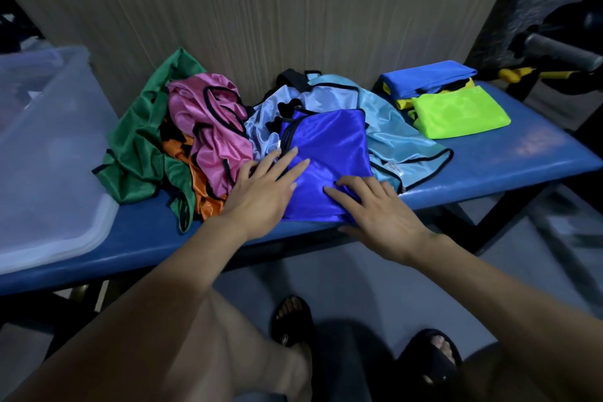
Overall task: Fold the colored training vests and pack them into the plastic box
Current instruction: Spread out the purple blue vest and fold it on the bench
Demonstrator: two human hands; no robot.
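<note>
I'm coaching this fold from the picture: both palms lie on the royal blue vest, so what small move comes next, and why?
Probably fold it over once more. The royal blue vest lies flat under the left hand and right hand, yet looks larger than the folded lime vest on the bench.

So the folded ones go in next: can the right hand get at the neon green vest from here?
Probably yes: the neon green vest lies uncovered on the bench's right side, nothing between it and the right hand.
</note>
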